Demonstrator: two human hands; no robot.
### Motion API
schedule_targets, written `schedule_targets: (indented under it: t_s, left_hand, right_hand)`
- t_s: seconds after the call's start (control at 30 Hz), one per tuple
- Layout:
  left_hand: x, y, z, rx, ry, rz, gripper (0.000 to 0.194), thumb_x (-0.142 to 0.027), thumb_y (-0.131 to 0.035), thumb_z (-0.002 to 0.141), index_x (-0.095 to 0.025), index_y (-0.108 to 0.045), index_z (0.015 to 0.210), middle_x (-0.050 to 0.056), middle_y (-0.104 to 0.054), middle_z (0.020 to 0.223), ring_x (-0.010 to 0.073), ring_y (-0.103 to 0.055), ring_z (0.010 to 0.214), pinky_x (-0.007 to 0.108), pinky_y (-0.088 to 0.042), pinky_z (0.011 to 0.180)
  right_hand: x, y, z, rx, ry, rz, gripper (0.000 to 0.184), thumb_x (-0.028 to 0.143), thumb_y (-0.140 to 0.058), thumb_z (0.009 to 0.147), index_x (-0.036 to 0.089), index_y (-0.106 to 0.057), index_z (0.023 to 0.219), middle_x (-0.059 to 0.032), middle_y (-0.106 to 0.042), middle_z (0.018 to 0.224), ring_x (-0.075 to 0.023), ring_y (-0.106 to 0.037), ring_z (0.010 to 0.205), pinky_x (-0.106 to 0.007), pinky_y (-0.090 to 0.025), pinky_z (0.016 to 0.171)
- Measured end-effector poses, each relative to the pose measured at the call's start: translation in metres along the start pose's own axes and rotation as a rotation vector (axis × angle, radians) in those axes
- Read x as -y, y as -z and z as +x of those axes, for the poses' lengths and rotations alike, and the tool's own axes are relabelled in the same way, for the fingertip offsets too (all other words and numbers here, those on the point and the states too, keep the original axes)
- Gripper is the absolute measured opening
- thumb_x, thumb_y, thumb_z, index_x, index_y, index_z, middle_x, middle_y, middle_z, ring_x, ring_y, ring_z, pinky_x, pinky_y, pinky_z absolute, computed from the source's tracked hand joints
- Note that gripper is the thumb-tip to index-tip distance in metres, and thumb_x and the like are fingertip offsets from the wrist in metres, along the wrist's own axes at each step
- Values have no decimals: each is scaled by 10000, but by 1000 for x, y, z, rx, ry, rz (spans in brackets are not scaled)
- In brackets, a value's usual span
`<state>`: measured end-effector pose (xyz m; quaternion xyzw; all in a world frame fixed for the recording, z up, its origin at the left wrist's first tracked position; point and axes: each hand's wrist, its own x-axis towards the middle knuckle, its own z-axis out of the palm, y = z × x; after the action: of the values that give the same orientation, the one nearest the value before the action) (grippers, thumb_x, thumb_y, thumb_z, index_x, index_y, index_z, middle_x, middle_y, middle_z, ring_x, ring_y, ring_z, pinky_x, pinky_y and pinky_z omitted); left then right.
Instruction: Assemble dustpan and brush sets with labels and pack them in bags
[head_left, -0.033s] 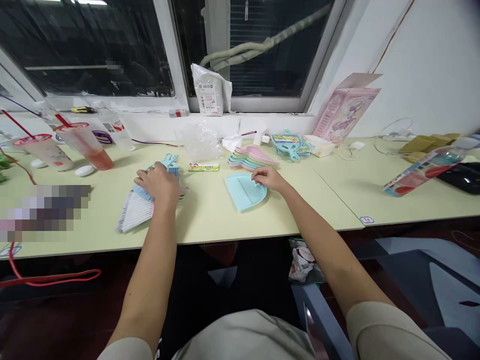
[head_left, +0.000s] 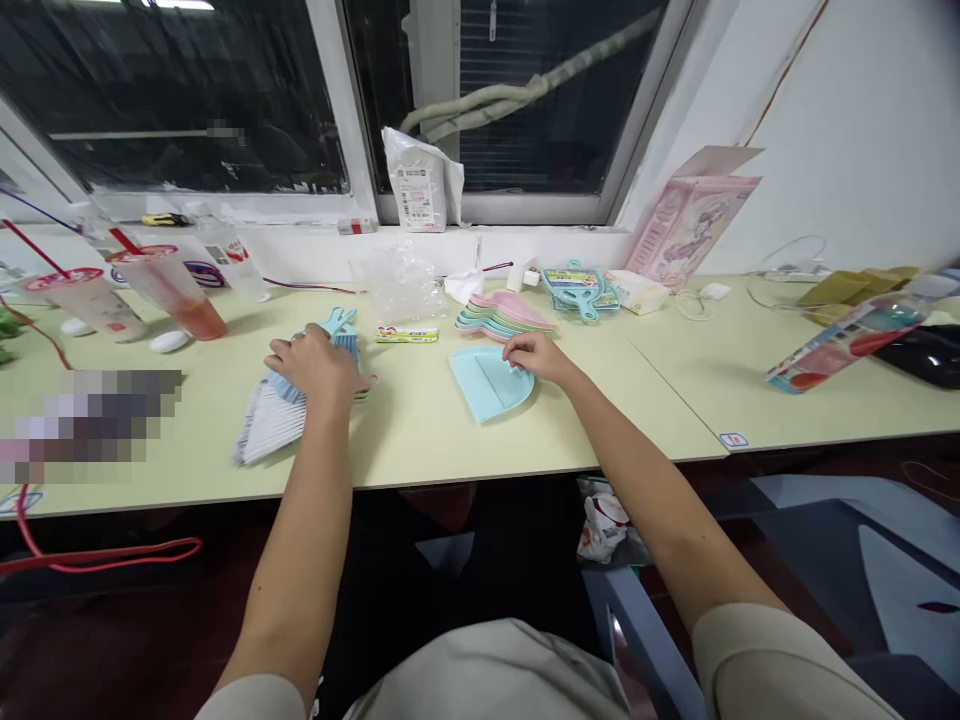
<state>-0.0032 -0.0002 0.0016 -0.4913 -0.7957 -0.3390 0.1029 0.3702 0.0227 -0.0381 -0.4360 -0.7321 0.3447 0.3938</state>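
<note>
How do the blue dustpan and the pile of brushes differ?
- Surface: the blue dustpan is a smooth, shallow pan; the pile of brushes shows bristles, many of them white.
- Arrangement: the dustpan lies singly; the brushes are heaped together.
- Hands: the right hand is at the dustpan's edge; the left hand is over the brushes.

Shared: both are on the table and show light blue.
</note>
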Motion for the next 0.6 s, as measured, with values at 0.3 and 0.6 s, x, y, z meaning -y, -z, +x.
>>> schedule_targets:
  t_s: [0.3,0.6]
  left_hand:
    - [-19,24,-8,-342,-108,-107,284,-159,-549,903,-218,-673,1152,97,-698,1052,331,-514,1181,510,-377,1029]
    - [-90,-7,-105,131,-876,-21,348,-126,-398,1013,-250,-711,1103,153,-676,1003,344,-574,1030,484,-403,899]
  right_hand:
    - [5,-3,1,31,-3,55,115,266,-654,723,190,-741,717,-16,-647,620,-150,-597,586,-273,-467,579]
    - [8,-9,12,-194,-197,576,276,395,-754,695,216,-679,891,-23,-659,705,-188,-641,639,-299,-513,517]
